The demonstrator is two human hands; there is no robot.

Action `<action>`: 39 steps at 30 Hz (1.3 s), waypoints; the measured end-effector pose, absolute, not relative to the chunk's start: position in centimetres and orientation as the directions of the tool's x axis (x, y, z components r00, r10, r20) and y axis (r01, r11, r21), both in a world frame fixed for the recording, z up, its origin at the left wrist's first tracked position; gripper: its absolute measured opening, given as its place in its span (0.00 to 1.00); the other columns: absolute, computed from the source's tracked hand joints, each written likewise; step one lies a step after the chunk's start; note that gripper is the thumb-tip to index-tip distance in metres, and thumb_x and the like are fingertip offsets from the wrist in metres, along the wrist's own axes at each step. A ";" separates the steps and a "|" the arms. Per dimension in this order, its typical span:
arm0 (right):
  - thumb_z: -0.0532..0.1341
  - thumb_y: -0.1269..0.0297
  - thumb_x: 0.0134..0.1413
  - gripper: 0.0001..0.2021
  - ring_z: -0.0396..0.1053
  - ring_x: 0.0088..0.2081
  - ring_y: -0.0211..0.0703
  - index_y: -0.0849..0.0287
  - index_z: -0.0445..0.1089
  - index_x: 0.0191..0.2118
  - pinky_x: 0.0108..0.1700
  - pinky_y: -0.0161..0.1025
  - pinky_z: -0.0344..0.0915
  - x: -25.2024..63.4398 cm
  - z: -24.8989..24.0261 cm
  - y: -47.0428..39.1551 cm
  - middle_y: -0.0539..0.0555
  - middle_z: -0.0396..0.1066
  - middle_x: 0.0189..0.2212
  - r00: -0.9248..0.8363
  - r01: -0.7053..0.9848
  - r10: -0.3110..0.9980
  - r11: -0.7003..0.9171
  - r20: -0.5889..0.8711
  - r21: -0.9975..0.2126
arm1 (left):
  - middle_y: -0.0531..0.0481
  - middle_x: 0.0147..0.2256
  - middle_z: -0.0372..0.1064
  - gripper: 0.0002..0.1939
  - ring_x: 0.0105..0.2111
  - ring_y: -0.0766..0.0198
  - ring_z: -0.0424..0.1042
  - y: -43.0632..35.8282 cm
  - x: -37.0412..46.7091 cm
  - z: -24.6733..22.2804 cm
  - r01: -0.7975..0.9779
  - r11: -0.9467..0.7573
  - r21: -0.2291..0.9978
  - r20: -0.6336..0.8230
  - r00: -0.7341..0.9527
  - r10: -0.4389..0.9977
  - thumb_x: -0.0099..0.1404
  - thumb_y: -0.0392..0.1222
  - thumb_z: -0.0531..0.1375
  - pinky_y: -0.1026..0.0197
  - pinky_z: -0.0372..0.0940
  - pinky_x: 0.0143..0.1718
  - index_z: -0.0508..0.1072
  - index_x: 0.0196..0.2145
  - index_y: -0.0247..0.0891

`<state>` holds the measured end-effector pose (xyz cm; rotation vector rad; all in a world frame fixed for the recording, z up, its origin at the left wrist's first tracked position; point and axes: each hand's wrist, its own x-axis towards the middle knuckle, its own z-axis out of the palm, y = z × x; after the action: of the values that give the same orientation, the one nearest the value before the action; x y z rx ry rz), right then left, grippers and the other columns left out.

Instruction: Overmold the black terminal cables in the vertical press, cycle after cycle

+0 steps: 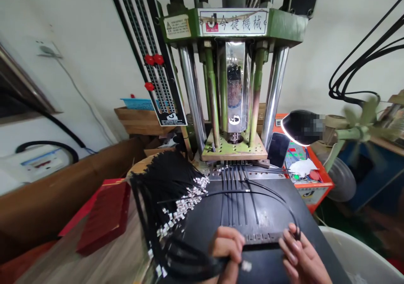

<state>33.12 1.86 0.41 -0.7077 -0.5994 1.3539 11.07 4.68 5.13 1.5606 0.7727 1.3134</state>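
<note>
My left hand (227,248) is closed around a bundle of black cables (189,258), and a whitish connector (246,266) pokes out beside it. Its fingertips are at the left end of a dark slotted metal bar (263,238). At the bar's right end, my right hand (301,252) pinches a single black cable (288,206), which curves up and away to the left. Several thin cables (233,204) lie straight on the black work plate (202,216), with their far ends under the press (235,147). Left of the plate is a heap of black cables (167,170) with white tags or connectors (186,204).
A red block (105,216) lies on the wooden table at left. An orange control box (307,174), a lit lamp (301,126) and a fan (355,128) stand at right. A white tub (360,250) is at lower right. Steel columns (277,90) flank the press.
</note>
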 end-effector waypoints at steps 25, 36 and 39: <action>0.54 0.66 0.60 0.08 0.71 0.25 0.35 0.54 0.65 0.31 0.30 0.26 0.67 31.7 -0.6 4.6 0.47 0.71 0.25 -0.120 0.673 0.812 0.489 0.571 -0.555 | 0.48 0.35 0.73 0.08 0.38 0.61 0.74 7.4 14.7 2.0 0.569 -0.615 0.546 0.354 0.509 0.785 0.63 0.29 0.52 0.63 0.68 0.41 0.68 0.33 0.38; 0.53 0.46 0.60 0.21 0.76 0.34 0.41 0.55 0.67 0.25 0.37 0.28 0.70 33.9 -3.8 5.3 0.51 0.75 0.25 0.092 0.557 0.896 0.316 0.435 -0.768 | 0.51 0.39 0.69 0.14 0.33 0.70 0.72 7.9 14.3 3.3 0.571 -0.554 0.606 0.174 0.584 0.793 0.64 0.28 0.51 0.72 0.64 0.36 0.74 0.35 0.40; 0.52 0.43 0.59 0.23 0.76 0.28 0.39 0.54 0.67 0.22 0.31 0.27 0.69 34.4 -4.9 6.2 0.50 0.75 0.22 0.057 0.577 0.905 0.315 0.423 -0.754 | 0.52 0.36 0.71 0.15 0.37 0.67 0.72 7.8 13.4 2.6 0.494 -0.529 0.690 0.216 0.557 0.802 0.62 0.29 0.54 0.69 0.64 0.41 0.74 0.43 0.42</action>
<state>34.41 6.19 -4.92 -1.3697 -1.6292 0.4315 13.43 7.85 2.64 2.2221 1.0370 0.7078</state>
